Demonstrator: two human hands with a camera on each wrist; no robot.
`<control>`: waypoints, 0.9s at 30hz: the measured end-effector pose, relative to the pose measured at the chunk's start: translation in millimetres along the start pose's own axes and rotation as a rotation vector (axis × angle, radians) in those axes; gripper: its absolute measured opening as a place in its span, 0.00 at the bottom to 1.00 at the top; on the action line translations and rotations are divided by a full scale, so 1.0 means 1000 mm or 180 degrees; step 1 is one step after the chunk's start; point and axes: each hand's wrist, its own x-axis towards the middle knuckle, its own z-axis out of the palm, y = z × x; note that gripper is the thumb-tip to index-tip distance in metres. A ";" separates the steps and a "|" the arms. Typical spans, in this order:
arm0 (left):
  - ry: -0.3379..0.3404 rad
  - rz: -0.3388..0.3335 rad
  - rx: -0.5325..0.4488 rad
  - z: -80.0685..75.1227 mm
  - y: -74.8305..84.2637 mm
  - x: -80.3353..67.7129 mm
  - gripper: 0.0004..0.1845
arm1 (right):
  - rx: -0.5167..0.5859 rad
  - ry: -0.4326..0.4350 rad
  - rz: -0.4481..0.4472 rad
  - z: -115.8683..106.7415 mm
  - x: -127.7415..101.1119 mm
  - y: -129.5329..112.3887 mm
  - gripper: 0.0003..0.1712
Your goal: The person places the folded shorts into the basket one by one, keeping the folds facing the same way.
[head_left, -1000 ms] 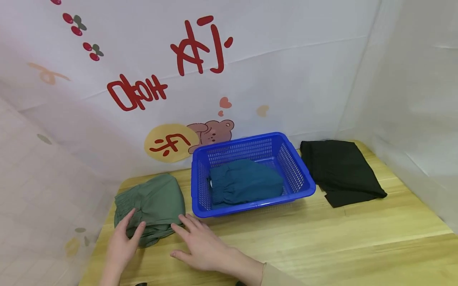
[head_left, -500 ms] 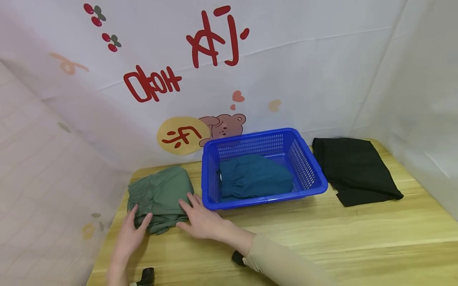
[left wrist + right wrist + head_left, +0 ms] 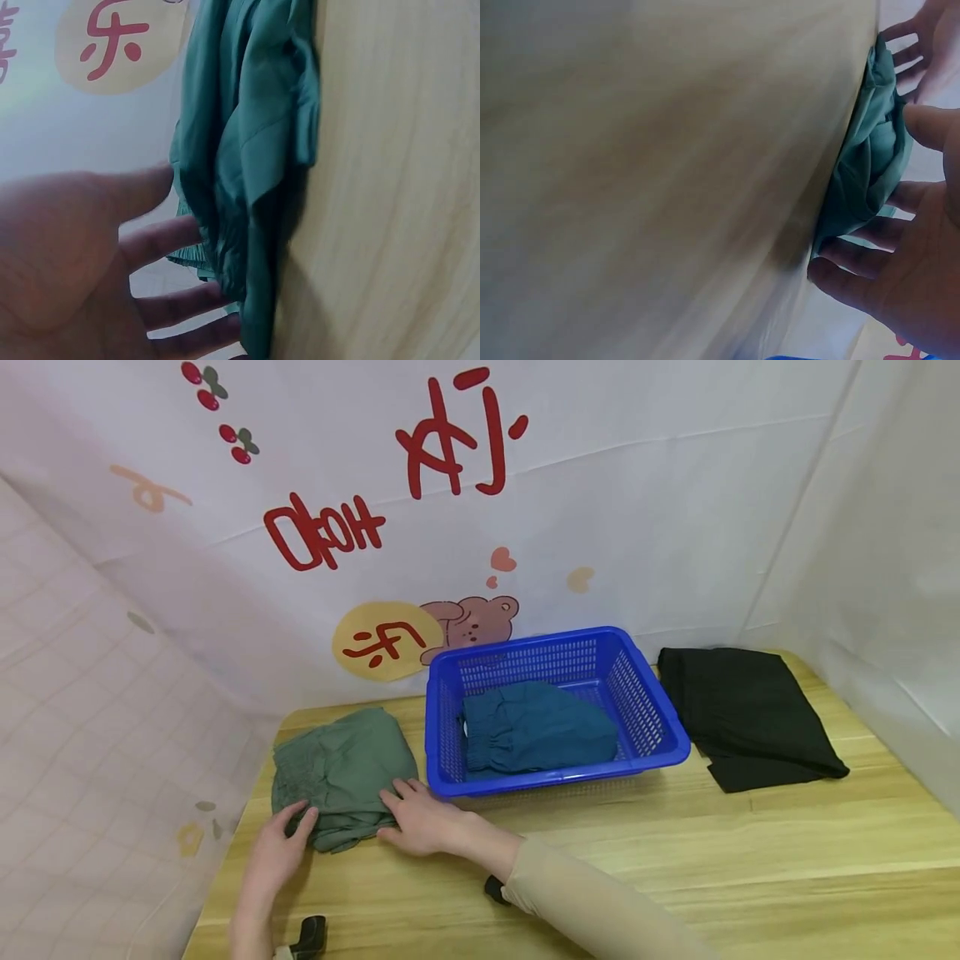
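My left hand (image 3: pixel 275 853) lies at the near left corner of the green shorts (image 3: pixel 341 774), fingers (image 3: pixel 169 238) straight and spread, their tips touching the folded edge of the cloth; it grips nothing. My right hand (image 3: pixel 420 817) lies at the near right corner of the same shorts, fingers (image 3: pixel 855 276) loosely extended and resting against the fabric, thumb on the table (image 3: pixel 675 860); it too holds nothing. The shorts sit folded between my two hands and just beyond them, flat on the wood, with the elastic waistband toward my left hand. In the wrist views the stacked folds show as a thick green edge against the tabletop, with fingertips pressed to it from either side. Just beyond my right hand and to its right stands a blue basket (image 3: pixel 645 714), its near left corner beside the shorts. Inside the basket lies a folded teal garment (image 3: pixel 536 735), gathered band toward my hands. Well to the right of my right hand, past the basket, a folded black garment (image 3: pixel 746 714) lies on the table. Behind everything hangs a white backdrop (image 3: pixel 637 485) printed with red characters and a bear.
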 end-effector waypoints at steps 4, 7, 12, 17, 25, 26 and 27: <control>0.0333 -0.0028 -0.0038 -0.002 -0.001 0.000 0.30 | -0.0099 0.0070 -0.0042 0.002 -0.005 0.001 0.36; 0.0524 -0.0081 -0.0035 -0.002 -0.001 -0.001 0.28 | -0.0170 0.0199 -0.0150 0.003 -0.007 0.001 0.31; 0.0399 -0.0263 0.0041 -0.003 -0.002 -0.003 0.36 | -0.0292 0.0594 -0.0401 0.002 -0.003 -0.002 0.17; 0.0122 -0.0387 0.0015 -0.007 -0.001 -0.004 0.51 | 0.0075 0.0672 0.0181 0.002 -0.001 -0.008 0.23; -0.0075 -0.0367 0.0155 -0.008 -0.001 -0.004 0.45 | 0.0358 0.0387 0.0626 0.002 -0.003 -0.009 0.56; -0.0092 -0.0362 0.0154 -0.008 -0.001 -0.004 0.44 | 0.0426 0.0393 0.0626 0.001 -0.003 -0.009 0.57; -0.0105 -0.0368 0.0141 -0.008 -0.002 -0.004 0.43 | 0.0479 0.0393 0.0647 0.001 -0.004 -0.009 0.56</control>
